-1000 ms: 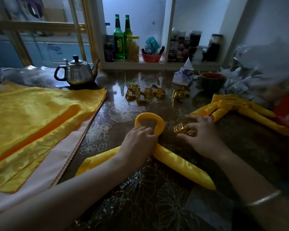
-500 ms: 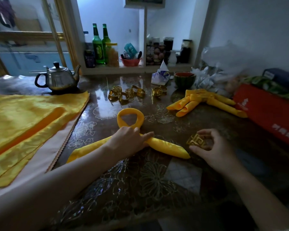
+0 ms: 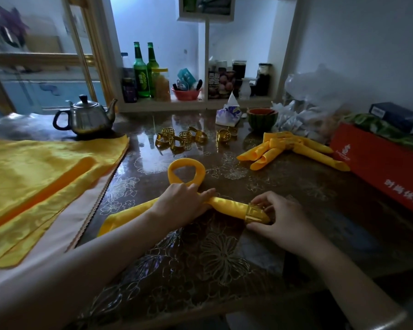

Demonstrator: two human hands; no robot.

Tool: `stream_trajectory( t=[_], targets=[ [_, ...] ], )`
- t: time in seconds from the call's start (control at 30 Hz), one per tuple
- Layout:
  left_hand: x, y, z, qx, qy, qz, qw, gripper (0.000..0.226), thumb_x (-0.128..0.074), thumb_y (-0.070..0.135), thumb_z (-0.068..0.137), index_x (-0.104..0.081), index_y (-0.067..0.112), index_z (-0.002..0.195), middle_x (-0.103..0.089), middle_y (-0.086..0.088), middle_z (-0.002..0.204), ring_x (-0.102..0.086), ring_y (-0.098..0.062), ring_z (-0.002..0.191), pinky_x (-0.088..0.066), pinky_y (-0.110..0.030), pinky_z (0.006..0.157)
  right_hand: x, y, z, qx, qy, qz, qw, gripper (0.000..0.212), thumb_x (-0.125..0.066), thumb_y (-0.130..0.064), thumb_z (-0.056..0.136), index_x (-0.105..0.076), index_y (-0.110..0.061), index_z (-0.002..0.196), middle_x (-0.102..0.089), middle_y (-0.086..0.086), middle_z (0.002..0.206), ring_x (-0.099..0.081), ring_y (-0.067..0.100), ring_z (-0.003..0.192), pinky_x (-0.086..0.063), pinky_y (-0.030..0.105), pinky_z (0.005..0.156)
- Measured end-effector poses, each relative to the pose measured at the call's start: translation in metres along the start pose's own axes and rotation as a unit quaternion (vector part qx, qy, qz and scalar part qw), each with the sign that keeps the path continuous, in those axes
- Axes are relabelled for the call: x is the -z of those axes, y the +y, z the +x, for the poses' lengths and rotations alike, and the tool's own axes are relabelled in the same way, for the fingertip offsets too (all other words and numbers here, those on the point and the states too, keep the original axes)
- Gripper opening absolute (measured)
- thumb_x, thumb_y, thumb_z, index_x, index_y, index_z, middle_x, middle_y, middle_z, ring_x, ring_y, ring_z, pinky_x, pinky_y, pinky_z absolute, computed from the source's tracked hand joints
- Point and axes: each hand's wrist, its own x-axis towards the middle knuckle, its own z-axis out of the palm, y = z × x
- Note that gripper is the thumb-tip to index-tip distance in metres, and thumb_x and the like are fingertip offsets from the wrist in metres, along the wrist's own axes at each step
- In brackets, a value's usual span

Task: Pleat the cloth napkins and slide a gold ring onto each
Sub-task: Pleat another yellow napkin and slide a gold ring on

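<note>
Pinching an openwork gold ring over the tapered end of a rolled, satiny yellow napkin, the right hand curls its fingers round the band. The left hand presses near-straight fingers on the roll's crossing, just below its loop. The napkin lies on a glossy, floral tabletop with spare rings beyond. A red box crowds the right edge, a yellow cloth the left.

Bare forearms, silvery bangle on right

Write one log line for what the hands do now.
left hand: presses yellow napkin at its crossing | right hand: pinches gold ring around napkin tip | stage: ring at tip, not slid up
</note>
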Motion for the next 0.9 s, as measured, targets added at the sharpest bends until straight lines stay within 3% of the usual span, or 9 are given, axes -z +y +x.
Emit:
stream_trajectory(
  t=[0.1, 0.23, 0.3, 0.37, 0.5, 0.63, 0.73, 0.9],
  targets=[
    [-0.003, 0.002, -0.001, 0.020, 0.012, -0.023, 0.999, 0.059, -0.030, 0.058, 0.092, -0.062, 0.024, 0.129, -0.068, -0.005, 0.084, -0.063, -0.022, 0.052, -0.038, -0.026, 0.041, -0.009, -0.013, 0.012, 0.020, 0.009, -0.029, 0.999, 0.050, -0.079, -0.040, 0.076, -0.054, -0.031, 0.118, -0.054, -0.013, 0.113, -0.051, 0.006, 0.104, -0.048, 0.027, 0.088],
    [0.003, -0.006, -0.008, 0.081, -0.013, -0.147, 0.986, 0.068, -0.049, 0.064, 0.088, -0.043, 0.025, 0.143, -0.067, -0.001, 0.113, -0.068, -0.025, 0.088, -0.053, -0.038, 0.067, -0.019, -0.035, 0.030, 0.058, 0.026, -0.109, 0.992, 0.048, -0.074, -0.043, 0.079, -0.052, -0.031, 0.120, -0.056, -0.009, 0.115, -0.050, 0.011, 0.107, -0.047, 0.031, 0.090],
    [0.006, -0.013, -0.013, 0.086, -0.002, -0.208, 0.974, 0.062, -0.054, 0.057, 0.086, -0.047, 0.026, 0.140, -0.071, 0.001, 0.105, -0.068, -0.024, 0.085, -0.053, -0.037, 0.066, -0.025, -0.047, 0.040, 0.072, 0.023, -0.134, 0.988, 0.047, -0.072, -0.043, 0.081, -0.051, -0.031, 0.121, -0.057, -0.007, 0.115, -0.051, 0.013, 0.107, -0.046, 0.032, 0.092],
    [0.006, -0.020, -0.018, 0.112, 0.017, -0.270, 0.956, 0.050, -0.053, 0.037, 0.084, -0.052, 0.028, 0.133, -0.072, 0.002, 0.089, -0.068, -0.025, 0.075, -0.053, -0.037, 0.063, -0.030, -0.056, 0.050, 0.079, 0.014, -0.141, 0.987, 0.046, -0.071, -0.042, 0.082, -0.050, -0.031, 0.122, -0.057, -0.006, 0.117, -0.052, 0.014, 0.109, -0.046, 0.033, 0.093],
    [-0.004, -0.030, -0.020, 0.178, 0.045, -0.350, 0.918, 0.048, -0.054, 0.013, 0.080, -0.056, 0.029, 0.126, -0.073, 0.008, 0.102, -0.070, -0.020, 0.090, -0.055, -0.040, 0.076, -0.041, -0.068, 0.068, 0.082, -0.012, -0.121, 0.989, 0.049, -0.072, -0.040, 0.082, -0.049, -0.029, 0.124, -0.056, -0.006, 0.121, -0.052, 0.014, 0.112, -0.047, 0.032, 0.092],
    [-0.014, -0.037, -0.020, 0.207, 0.069, -0.412, 0.885, 0.039, -0.067, 0.011, 0.080, -0.062, 0.024, 0.116, -0.070, 0.011, 0.106, -0.066, -0.011, 0.096, -0.055, -0.038, 0.081, -0.045, -0.069, 0.076, 0.082, -0.050, -0.092, 0.991, 0.053, -0.073, -0.037, 0.081, -0.048, -0.029, 0.126, -0.051, -0.007, 0.123, -0.051, 0.013, 0.114, -0.048, 0.033, 0.094],
    [-0.015, -0.038, -0.019, 0.214, 0.080, -0.400, 0.888, 0.028, -0.071, 0.011, 0.077, -0.068, 0.020, 0.103, -0.068, 0.006, 0.109, -0.063, -0.016, 0.097, -0.052, -0.036, 0.082, -0.044, -0.067, 0.076, 0.089, -0.063, -0.082, 0.991, 0.052, -0.073, -0.035, 0.080, -0.047, -0.030, 0.125, -0.048, -0.008, 0.121, -0.051, 0.013, 0.112, -0.048, 0.033, 0.093],
    [-0.015, -0.042, -0.020, 0.192, 0.065, -0.372, 0.906, 0.026, -0.074, 0.044, 0.072, -0.072, 0.029, 0.093, -0.069, 0.010, 0.100, -0.061, -0.011, 0.091, -0.049, -0.037, 0.082, -0.037, -0.064, 0.075, 0.090, -0.102, -0.086, 0.987, 0.053, -0.074, -0.033, 0.080, -0.045, -0.032, 0.125, -0.045, -0.009, 0.122, -0.049, 0.010, 0.111, -0.047, 0.030, 0.094]
  ],
)
